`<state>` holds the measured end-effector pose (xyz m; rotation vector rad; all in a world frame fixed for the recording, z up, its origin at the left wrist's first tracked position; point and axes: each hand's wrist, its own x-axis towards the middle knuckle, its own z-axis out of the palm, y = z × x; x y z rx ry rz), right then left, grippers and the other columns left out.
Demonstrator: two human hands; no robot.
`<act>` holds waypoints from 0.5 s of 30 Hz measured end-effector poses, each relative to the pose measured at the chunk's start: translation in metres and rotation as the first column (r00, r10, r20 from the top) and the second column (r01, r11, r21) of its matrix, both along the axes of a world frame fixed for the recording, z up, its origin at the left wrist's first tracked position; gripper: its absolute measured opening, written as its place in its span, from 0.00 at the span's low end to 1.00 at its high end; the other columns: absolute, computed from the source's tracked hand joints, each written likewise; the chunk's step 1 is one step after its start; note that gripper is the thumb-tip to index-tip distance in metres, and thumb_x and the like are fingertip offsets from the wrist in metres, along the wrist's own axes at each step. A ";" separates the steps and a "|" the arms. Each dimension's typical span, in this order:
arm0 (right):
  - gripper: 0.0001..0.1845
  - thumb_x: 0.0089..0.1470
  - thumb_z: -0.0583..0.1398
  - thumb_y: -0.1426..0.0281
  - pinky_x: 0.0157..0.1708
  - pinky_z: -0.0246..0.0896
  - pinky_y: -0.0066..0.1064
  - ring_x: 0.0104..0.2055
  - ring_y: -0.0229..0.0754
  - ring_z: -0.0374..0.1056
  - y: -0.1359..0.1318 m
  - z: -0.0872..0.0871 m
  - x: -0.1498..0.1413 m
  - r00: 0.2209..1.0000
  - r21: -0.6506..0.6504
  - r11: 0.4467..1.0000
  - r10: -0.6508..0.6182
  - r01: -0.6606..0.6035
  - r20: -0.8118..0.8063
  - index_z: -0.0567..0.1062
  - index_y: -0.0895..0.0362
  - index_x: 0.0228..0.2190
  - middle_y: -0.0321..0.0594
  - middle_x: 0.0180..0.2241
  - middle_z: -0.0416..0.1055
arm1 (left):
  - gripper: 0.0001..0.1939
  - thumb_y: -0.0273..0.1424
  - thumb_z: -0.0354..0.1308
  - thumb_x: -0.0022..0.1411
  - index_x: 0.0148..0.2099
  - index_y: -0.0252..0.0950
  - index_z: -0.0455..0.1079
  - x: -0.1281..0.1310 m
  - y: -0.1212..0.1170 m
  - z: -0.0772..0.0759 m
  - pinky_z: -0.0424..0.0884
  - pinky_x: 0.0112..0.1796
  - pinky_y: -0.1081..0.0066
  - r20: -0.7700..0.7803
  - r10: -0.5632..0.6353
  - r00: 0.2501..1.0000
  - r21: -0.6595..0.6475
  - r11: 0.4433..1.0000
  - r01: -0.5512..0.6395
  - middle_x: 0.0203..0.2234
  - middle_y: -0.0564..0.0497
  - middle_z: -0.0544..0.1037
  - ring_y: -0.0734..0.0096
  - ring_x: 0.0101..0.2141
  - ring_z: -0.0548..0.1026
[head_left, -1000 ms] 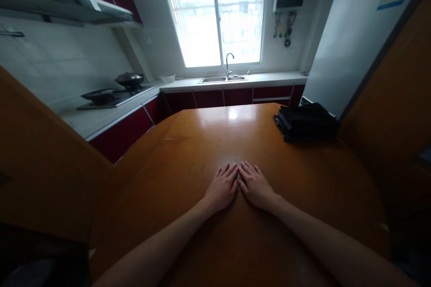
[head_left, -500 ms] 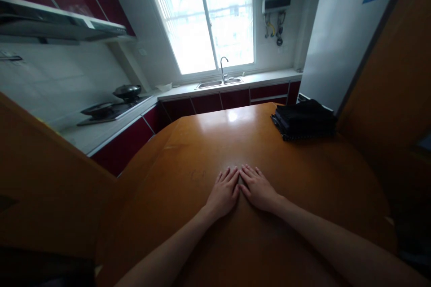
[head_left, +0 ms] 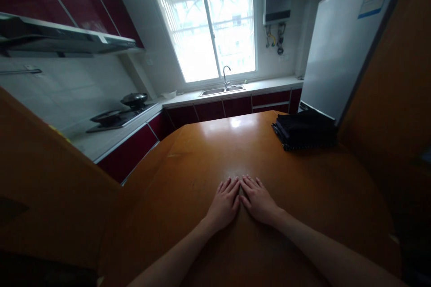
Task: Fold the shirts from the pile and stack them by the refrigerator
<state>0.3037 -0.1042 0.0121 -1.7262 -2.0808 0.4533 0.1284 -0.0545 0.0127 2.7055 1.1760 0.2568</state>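
My left hand (head_left: 224, 204) lies flat, palm down, on the brown wooden table (head_left: 188, 157), its fingers stretched out. Beside it my right hand (head_left: 258, 200) rests the same way, and the two hands meet or nearly meet at the fingertips and thumbs. Neither one holds anything. Toward the table's far right corner sits a stack of dark folded cloth (head_left: 305, 130), well beyond my right hand.
Past the table runs a counter with a sink (head_left: 222, 90) and a faucet (head_left: 225, 76) under a bright window (head_left: 215, 27). On the left, a lidded pan (head_left: 134, 100) and another pan (head_left: 105, 118) stand on the stove. A white refrigerator (head_left: 340, 54) rises at the right.
The camera has tilted up slightly, so the whole scene sits lower in view. Both hands stay in place on the table, and the cloth stack has not moved.
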 end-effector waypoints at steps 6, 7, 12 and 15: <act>0.34 0.63 0.50 0.63 0.71 0.33 0.47 0.73 0.49 0.43 0.003 -0.006 -0.001 1.000 -0.003 1.000 -0.009 0.009 0.003 0.58 0.59 0.68 0.46 0.70 0.49 | 0.29 0.33 0.47 0.71 0.73 0.42 0.53 -0.001 -0.001 0.000 0.49 0.67 0.51 0.011 -0.004 1.000 -0.010 1.000 0.004 0.70 0.50 0.56 0.60 0.70 0.50; 0.34 0.63 0.50 0.63 0.71 0.33 0.47 0.73 0.48 0.42 0.003 -0.006 -0.001 1.000 -0.008 1.000 -0.008 0.008 0.003 0.58 0.59 0.68 0.45 0.70 0.49 | 0.29 0.33 0.47 0.71 0.73 0.42 0.53 -0.002 0.000 -0.001 0.49 0.67 0.51 0.011 -0.002 1.000 -0.010 1.000 0.002 0.70 0.50 0.56 0.59 0.70 0.50; 0.35 0.62 0.50 0.65 0.71 0.32 0.47 0.73 0.49 0.42 0.003 -0.004 -0.001 1.000 -0.036 0.999 -0.004 0.005 0.004 0.59 0.61 0.67 0.45 0.70 0.49 | 0.30 0.32 0.48 0.70 0.72 0.43 0.53 -0.004 0.004 -0.008 0.49 0.67 0.51 0.023 -0.015 1.000 -0.003 1.000 0.015 0.70 0.51 0.55 0.59 0.70 0.49; 0.35 0.61 0.51 0.66 0.70 0.32 0.47 0.73 0.49 0.43 0.002 0.000 -0.001 1.000 -0.035 0.999 -0.014 0.014 -0.015 0.58 0.61 0.67 0.46 0.70 0.49 | 0.30 0.31 0.48 0.70 0.72 0.43 0.53 -0.006 0.006 -0.012 0.50 0.67 0.50 0.036 -0.027 0.999 0.012 1.000 0.027 0.70 0.51 0.56 0.59 0.70 0.50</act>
